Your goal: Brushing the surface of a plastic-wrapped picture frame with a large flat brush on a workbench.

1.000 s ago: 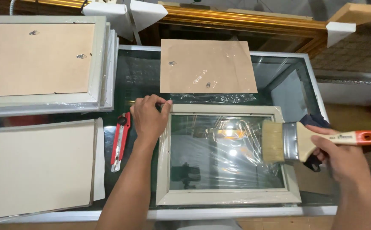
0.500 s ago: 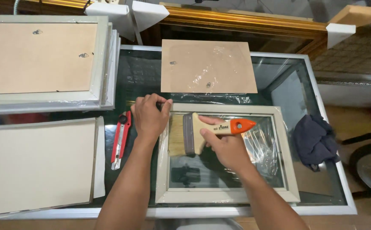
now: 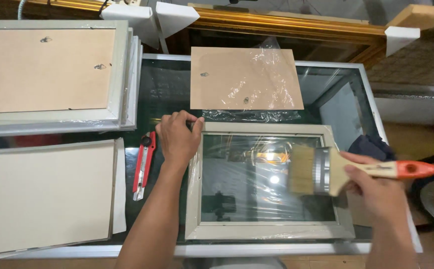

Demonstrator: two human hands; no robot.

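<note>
Picture frame (image 3: 269,182) lies glass-up, table centre; left hand (image 3: 177,137) pins its ten-o'clock corner, right hand (image 3: 373,187) grips a paintbrush (image 3: 326,171) at three o'clock: dusting glass, sweeping strokes seem needed.

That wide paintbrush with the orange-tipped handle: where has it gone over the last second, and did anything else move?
The right hand swept the wide wooden-handled paintbrush from the frame's right edge to its left side, then back right; its bristles now lie over the glass's right part. The left hand kept holding the grey picture frame at its top-left corner. The red utility knife stayed put.
</note>
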